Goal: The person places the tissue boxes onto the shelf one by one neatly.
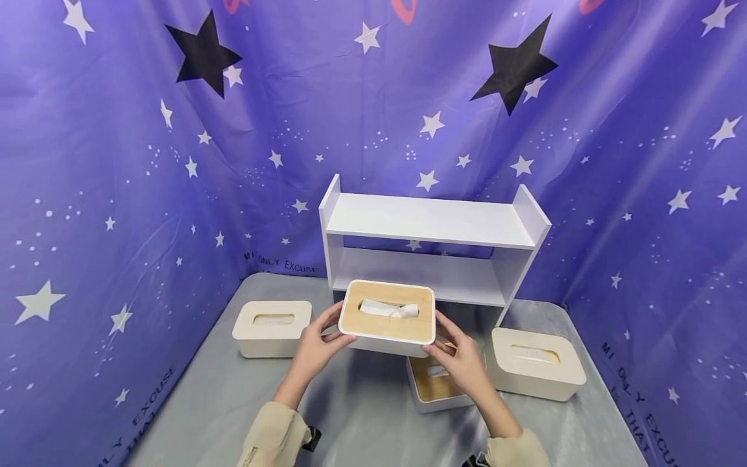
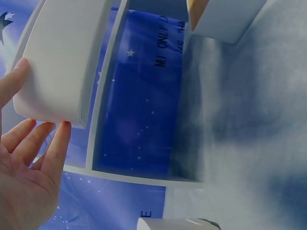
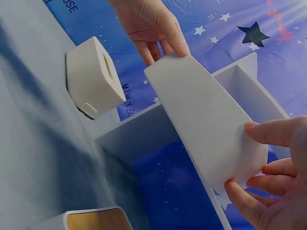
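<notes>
At the left, a cream tissue box sits upright on the grey table, off to the side. Next, the left hand grips one end of the wood-topped tissue box, thumb on its near side. That box is raised before the white shelf unit, slot upward; whether it touches a board is hard to tell. The right hand grips the opposite end, its fingers likewise curled round it, presumably to share the weight and keep it level. Beneath that hand, a second wood-topped box, partly hidden, rests near another cream box at far right.
</notes>
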`<control>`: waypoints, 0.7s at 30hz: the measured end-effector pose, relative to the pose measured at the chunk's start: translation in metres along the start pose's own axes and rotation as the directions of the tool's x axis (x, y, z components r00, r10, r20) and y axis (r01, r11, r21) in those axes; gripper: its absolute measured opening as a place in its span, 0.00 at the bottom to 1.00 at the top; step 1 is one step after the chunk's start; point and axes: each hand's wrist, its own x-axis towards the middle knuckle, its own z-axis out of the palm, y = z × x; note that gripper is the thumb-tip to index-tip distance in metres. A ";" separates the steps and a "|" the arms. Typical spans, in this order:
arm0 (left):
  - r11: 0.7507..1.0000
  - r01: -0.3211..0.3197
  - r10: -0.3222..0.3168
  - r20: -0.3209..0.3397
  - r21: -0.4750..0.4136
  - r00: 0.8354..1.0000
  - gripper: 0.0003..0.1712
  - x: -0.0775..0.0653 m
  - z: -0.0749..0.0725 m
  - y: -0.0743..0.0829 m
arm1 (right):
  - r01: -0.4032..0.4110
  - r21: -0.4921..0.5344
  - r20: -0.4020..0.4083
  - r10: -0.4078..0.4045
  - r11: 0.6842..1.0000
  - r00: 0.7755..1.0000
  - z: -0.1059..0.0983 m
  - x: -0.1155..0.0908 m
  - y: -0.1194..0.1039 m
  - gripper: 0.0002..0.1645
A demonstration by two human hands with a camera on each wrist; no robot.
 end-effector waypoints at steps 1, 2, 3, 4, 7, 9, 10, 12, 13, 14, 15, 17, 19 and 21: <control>1.000 -0.005 0.005 0.000 0.000 1.000 0.41 0.002 0.000 0.001 | 0.006 -0.004 -0.002 -0.006 1.000 1.000 -0.001 0.002 -0.001 0.42; 1.000 -0.008 0.008 0.000 0.001 1.000 0.41 0.004 0.001 0.002 | 0.011 -0.003 -0.004 -0.011 1.000 1.000 -0.002 0.004 -0.002 0.42; 1.000 -0.013 0.013 0.000 0.003 1.000 0.41 0.006 0.001 0.003 | 0.012 0.001 -0.005 -0.012 1.000 1.000 -0.002 0.006 -0.002 0.41; 1.000 -0.021 0.021 -0.001 0.008 1.000 0.41 0.009 0.001 0.003 | 0.013 0.003 -0.005 -0.013 1.000 1.000 -0.003 0.008 -0.003 0.42; 0.997 -0.070 0.070 -0.008 0.033 0.997 0.41 0.016 0.001 0.004 | 0.016 -0.003 -0.005 -0.016 1.000 1.000 -0.004 0.015 -0.004 0.41; 0.992 -0.112 0.113 -0.017 0.059 0.993 0.41 0.020 0.001 0.005 | 0.010 -0.009 0.003 -0.010 1.000 1.000 -0.005 0.019 -0.004 0.41; 0.990 -0.124 0.125 -0.024 0.065 0.992 0.41 0.022 0.001 0.005 | 0.012 -0.013 0.008 -0.012 1.000 1.000 -0.005 0.021 -0.004 0.41; 0.990 -0.129 0.131 -0.029 0.064 0.991 0.41 0.025 0.001 0.005 | 0.013 -0.013 0.018 -0.012 1.000 1.000 -0.006 0.025 -0.003 0.41; 0.991 -0.121 0.123 -0.028 0.059 0.992 0.41 0.027 0.001 0.004 | 0.010 -0.009 0.024 -0.010 1.000 1.000 -0.006 0.026 -0.002 0.41; 0.992 -0.112 0.114 -0.023 0.050 0.993 0.41 0.028 0.001 0.004 | 0.010 -0.008 0.026 -0.010 1.000 1.000 -0.007 0.027 -0.002 0.41; 0.995 -0.098 0.098 -0.019 0.034 0.995 0.41 0.030 0.002 0.004 | 0.014 -0.008 0.025 -0.014 1.000 1.000 -0.007 0.029 -0.001 0.41; 0.997 -0.081 0.081 -0.011 0.020 0.997 0.41 0.034 0.002 0.003 | 0.020 -0.008 0.028 -0.019 1.000 0.999 -0.009 0.032 0.000 0.41; 0.998 -0.063 0.063 -0.017 0.008 0.998 0.41 0.038 0.003 0.004 | 0.021 -0.010 0.035 -0.021 1.000 0.999 -0.009 0.037 0.001 0.41; 0.999 -0.052 0.052 -0.029 0.000 0.998 0.41 0.042 0.002 0.005 | 0.022 -0.009 0.045 -0.021 1.000 0.999 -0.009 0.042 0.003 0.41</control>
